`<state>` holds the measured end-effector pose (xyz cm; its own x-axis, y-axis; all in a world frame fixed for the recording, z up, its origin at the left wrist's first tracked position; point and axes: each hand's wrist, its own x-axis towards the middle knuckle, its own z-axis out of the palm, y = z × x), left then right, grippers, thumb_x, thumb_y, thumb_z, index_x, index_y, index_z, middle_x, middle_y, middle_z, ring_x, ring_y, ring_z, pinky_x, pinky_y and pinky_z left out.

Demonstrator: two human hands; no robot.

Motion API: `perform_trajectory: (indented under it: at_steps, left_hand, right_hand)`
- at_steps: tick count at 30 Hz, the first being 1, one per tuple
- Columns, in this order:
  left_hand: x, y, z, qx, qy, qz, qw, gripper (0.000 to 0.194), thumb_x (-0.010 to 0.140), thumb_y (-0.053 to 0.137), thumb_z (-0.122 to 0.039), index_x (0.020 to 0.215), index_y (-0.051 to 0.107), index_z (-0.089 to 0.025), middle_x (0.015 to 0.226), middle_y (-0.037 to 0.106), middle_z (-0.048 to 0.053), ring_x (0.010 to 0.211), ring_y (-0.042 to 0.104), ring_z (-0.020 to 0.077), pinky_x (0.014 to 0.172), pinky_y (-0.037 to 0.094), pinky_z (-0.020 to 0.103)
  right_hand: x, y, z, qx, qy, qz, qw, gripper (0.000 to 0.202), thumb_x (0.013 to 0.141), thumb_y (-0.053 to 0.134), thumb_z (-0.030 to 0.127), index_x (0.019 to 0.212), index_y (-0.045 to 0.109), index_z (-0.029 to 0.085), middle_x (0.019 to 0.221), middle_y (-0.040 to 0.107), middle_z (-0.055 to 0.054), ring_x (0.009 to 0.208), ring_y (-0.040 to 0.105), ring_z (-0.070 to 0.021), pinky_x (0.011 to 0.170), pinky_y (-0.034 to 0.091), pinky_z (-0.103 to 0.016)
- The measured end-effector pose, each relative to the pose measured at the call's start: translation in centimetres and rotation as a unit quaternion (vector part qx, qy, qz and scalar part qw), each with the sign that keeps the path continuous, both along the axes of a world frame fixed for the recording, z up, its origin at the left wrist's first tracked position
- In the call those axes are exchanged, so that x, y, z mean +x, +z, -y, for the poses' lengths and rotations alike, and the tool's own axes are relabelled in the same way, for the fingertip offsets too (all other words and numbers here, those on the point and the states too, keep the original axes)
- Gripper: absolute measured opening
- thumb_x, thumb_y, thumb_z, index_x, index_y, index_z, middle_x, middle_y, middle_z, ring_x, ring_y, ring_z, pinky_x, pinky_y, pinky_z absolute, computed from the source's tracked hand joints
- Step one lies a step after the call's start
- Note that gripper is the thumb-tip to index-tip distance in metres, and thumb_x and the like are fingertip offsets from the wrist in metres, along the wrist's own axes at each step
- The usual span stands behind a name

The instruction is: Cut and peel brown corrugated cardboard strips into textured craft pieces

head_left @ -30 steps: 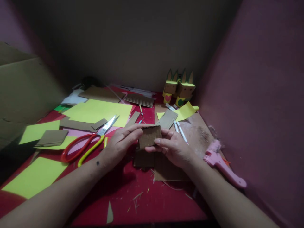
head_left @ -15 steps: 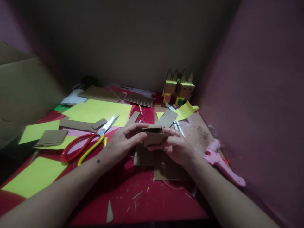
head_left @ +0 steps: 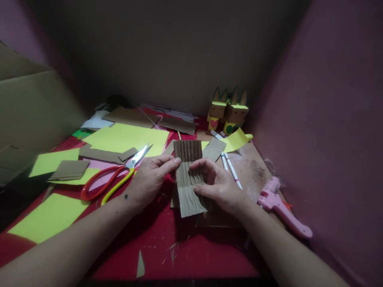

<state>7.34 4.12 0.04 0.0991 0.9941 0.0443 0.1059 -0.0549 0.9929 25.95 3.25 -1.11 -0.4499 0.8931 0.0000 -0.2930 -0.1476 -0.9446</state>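
Both hands hold a creased strip of corrugated cardboard (head_left: 186,175) above the middle of the table, its ridged inner side facing me. My left hand (head_left: 152,175) pinches the strip's left edge between thumb and fingers. My right hand (head_left: 220,185) grips it from the right, with the thumb and a bent finger on its face. The folds divide the strip into panels, and the top one looks darker. Scissors (head_left: 119,175) with one red and one yellow handle lie spread beside my left hand. Part of a cardboard piece beneath the strip is hidden.
Yellow paper (head_left: 128,137) and a small cardboard piece (head_left: 70,170) lie on the left of the red table (head_left: 110,255). On the right are a pink glue gun (head_left: 281,209) and white markers (head_left: 233,171). Cardboard figures (head_left: 236,113) stand at the back, near the purple wall (head_left: 329,119).
The cardboard, folded up between my hands before, is now opened out into a long strip hanging toward me. My right hand has shifted its fingers onto its face. The view has moved slightly.
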Motion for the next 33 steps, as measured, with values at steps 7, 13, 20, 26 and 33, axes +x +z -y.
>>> perform_trajectory:
  at_steps: [7,13,20,26,33]
  left_hand:
    - [0.0,-0.1,0.0,0.011,0.005,-0.020,1.000,0.027,0.083,0.063,-0.039,0.065,0.067,-0.020,0.067,0.068,0.000,0.065,0.061,0.0165,0.063,0.050,0.030]
    - [0.2,-0.1,0.1,-0.028,0.017,-0.009,0.999,0.028,0.082,0.064,-0.040,0.063,0.064,-0.019,0.059,0.061,-0.002,0.057,0.058,0.0141,0.056,0.047,0.026]
    - [0.1,-0.2,-0.1,-0.078,0.079,0.014,0.994,0.026,0.077,0.065,-0.037,0.061,0.061,-0.017,0.051,0.055,-0.002,0.042,0.048,0.0108,0.040,0.036,0.022]
    - [0.2,-0.5,-0.1,-0.069,0.056,0.012,0.996,0.021,0.075,0.065,-0.032,0.062,0.062,-0.017,0.049,0.054,-0.002,0.042,0.045,0.0103,0.040,0.035,0.021]
    - [0.7,-0.2,0.4,-0.026,-0.001,0.033,0.999,0.023,0.073,0.067,-0.025,0.094,0.070,-0.019,0.062,0.062,-0.002,0.052,0.050,0.0113,0.048,0.040,0.022]
  right_hand:
    - [0.0,0.0,-0.1,0.004,0.000,-0.017,1.000,0.052,0.059,0.073,0.003,0.105,0.061,0.024,0.109,0.063,-0.001,0.098,0.060,-0.0167,0.081,0.051,-0.028]
    - [0.4,0.2,-0.6,-0.082,-0.019,-0.049,0.995,0.034,0.070,0.075,0.026,0.103,0.069,0.019,0.091,0.068,-0.003,0.077,0.062,-0.0140,0.066,0.051,-0.025]
    - [0.6,-0.3,-1.4,-0.071,-0.078,-0.061,0.993,0.028,0.059,0.070,0.012,0.085,0.075,0.021,0.083,0.067,-0.001,0.065,0.058,-0.0111,0.058,0.052,-0.025]
    - [0.2,-0.6,-0.8,-0.033,-0.017,-0.034,0.999,0.029,0.066,0.079,0.021,0.093,0.071,0.022,0.076,0.069,0.000,0.064,0.065,-0.0137,0.061,0.053,-0.028]
    - [0.1,-0.1,-1.0,-0.046,-0.030,-0.053,0.997,0.025,0.065,0.080,0.027,0.086,0.070,0.017,0.079,0.069,-0.002,0.067,0.066,-0.0162,0.068,0.056,-0.033]
